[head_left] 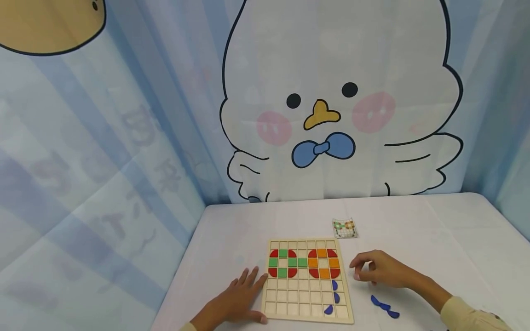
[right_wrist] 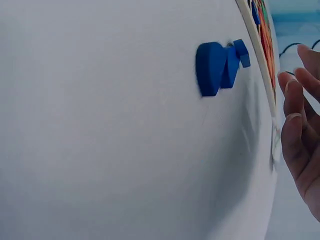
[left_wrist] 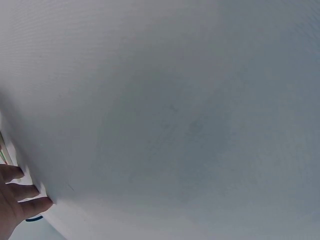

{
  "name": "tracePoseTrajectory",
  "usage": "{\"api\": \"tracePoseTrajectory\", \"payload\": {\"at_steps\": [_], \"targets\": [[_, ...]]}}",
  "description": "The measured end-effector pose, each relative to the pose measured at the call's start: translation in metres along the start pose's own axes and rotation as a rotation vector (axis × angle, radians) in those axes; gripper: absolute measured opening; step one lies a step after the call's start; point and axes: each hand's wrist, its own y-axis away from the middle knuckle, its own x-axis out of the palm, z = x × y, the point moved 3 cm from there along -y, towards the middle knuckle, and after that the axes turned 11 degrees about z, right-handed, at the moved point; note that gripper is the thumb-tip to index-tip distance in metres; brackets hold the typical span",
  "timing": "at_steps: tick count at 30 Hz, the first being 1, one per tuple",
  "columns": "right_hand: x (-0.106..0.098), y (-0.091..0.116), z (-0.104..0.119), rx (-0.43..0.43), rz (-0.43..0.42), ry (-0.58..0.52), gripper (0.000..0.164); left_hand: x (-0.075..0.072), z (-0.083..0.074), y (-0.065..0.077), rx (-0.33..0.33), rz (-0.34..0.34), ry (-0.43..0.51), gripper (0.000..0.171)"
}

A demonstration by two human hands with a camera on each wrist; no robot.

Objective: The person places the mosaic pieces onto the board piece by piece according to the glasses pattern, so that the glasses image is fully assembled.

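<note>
A shallow wooden grid board (head_left: 293,309) lies on the table, with red, green and orange pieces set in its upper rows. Along its lower right sit three blue rounded pieces (head_left: 337,298). Fingers spread, my left hand (head_left: 238,299) rests on the table at the board's left edge, its thumb by the lower corner. To the right of the board my right hand (head_left: 383,269) hovers over the table, fingers loosely bent and nothing held. Just below it are loose blue pieces (head_left: 381,304), which the right wrist view shows as thick blue blocks (right_wrist: 210,70) close together.
A small card (head_left: 344,228) with a coloured grid pattern lies behind the board's upper right corner. White cloth covers the table (head_left: 434,230). Printed curtains (head_left: 265,179) hang behind the table and along its sides.
</note>
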Motion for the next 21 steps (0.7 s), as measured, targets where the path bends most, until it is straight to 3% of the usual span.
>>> {"api": "tracePoseTrajectory", "payload": {"at_steps": [8,15,21], "targets": [[0.008,0.038,-0.024,0.173,-0.056,0.142,0.030,-0.001,0.000,0.004,0.012,-0.002,0.021,0.109],[0.017,0.047,-0.025,0.164,-0.097,0.195,0.033,-0.002,0.000,0.003,0.004,-0.011,-0.012,0.109],[0.021,0.046,-0.025,0.135,-0.060,0.163,0.023,-0.002,-0.001,0.002,0.009,-0.012,-0.013,0.110]]}}
